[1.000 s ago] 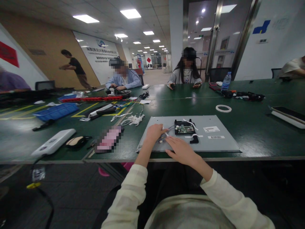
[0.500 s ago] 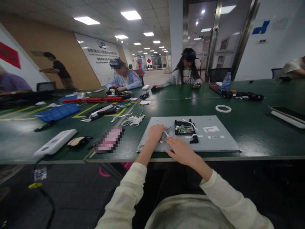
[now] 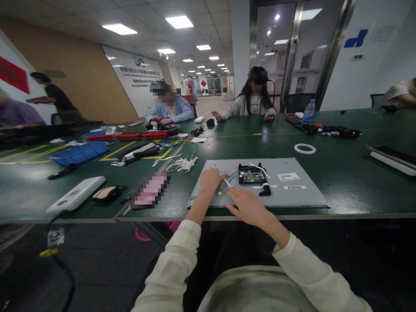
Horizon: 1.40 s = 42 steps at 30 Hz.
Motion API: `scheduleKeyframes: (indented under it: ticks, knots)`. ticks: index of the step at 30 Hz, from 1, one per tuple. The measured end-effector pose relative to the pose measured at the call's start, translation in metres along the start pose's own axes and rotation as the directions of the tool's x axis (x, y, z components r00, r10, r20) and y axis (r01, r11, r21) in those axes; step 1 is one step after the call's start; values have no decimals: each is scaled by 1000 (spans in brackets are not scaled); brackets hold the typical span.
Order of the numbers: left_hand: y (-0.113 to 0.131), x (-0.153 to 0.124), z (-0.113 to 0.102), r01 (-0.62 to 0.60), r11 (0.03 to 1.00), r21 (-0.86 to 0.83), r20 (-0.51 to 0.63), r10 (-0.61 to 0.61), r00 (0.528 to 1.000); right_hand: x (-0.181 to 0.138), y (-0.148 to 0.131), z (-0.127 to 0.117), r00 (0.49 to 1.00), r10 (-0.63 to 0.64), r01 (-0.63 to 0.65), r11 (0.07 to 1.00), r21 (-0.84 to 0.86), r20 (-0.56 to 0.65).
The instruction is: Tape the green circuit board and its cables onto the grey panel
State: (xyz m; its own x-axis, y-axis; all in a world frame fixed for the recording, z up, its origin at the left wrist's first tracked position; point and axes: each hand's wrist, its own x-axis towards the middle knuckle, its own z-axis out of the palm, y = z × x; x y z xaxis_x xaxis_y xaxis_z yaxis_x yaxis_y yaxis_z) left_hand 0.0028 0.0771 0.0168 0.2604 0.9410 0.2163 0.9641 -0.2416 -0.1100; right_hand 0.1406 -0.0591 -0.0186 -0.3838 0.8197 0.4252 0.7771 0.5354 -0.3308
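Note:
A flat grey panel (image 3: 307, 197) lies on the table in front of me. On it is a green circuit board (image 3: 251, 175) in a black frame, with grey cables (image 3: 232, 175) running left from it. My left hand (image 3: 209, 180) rests over the panel's left part, fingers curled and mostly hidden, thumb pointing toward a short white strip of tape (image 3: 227, 182) by the cables. My right hand (image 3: 247, 203) lies with its fingers stretched out flat on the panel, fingertips at the strip's lower end. A black connector piece (image 3: 265, 190) sits just right of it under another white strip.
A roll of white tape (image 3: 304, 148) lies beyond the panel. To the left are a pink phone-like item (image 3: 150, 190), a white power strip (image 3: 78, 194), crumpled white strips (image 3: 183, 164) and a blue tray (image 3: 79, 154). Two people sit across the green table (image 3: 347, 173).
My left hand has shifted slightly left; my right hand stays almost still. Across the table, a co-worker's hand has lifted off a small dark item. A standing person has moved left.

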Motion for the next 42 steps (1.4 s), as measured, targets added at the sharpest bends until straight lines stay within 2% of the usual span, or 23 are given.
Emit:
scheduleKeyframes:
  ticks: [3, 7, 9, 13, 17, 19, 21, 23, 28, 36, 39, 42]
  knots:
    - [0, -2, 4, 0, 1000, -24, 1, 0, 1000, 0, -1, -1, 1000, -3, 3, 1000, -2, -2]
    - [-13, 1, 4, 63, 997, -34, -107, -66, 992, 0, -1, 0, 1000, -15, 15, 1000, -11, -9]
    - [-29, 9, 4, 124, 992, -28, -159, -127, 979, 0, -1, 1, 1000, -16, 16, 1000, -13, -11]
    - [-73, 36, 8, 220, 975, -36, -189, -223, 956, -1, -2, 1, 1000, -9, 9, 1000, -25, -1]
    - [-116, 61, 20, 266, 961, -82, -80, -272, 959, -1, -3, 2, 1000, -3, 3, 1000, -25, -7]
    - [-130, 67, 24, 229, 966, -119, 18, -228, 973, 0, -2, 2, 1000, -10, 10, 1000, -25, -6]
    - [-139, 69, 28, 195, 971, -138, 53, -189, 981, 0, -2, 2, 1000, -13, 13, 1000, -28, -6]
    - [-142, 67, 31, 169, 975, -145, 38, -165, 986, 0, -2, 3, 1000, -9, 9, 1000, -29, -4]
    - [-143, 64, 39, 111, 978, -174, -110, -131, 985, 0, -3, 2, 1000, 3, -4, 999, -37, -7]
    - [-143, 65, 39, 127, 969, -210, -166, -163, 973, 1, -3, 2, 1000, 8, -9, 998, -65, -15]
    - [-142, 61, 37, 103, 960, -262, -243, -169, 955, 0, -3, 2, 1000, 10, -11, 998, -64, -16]
    - [-140, 59, 33, 75, 952, -296, -351, -181, 919, 0, -3, 2, 1000, 6, -7, 998, -66, -16]
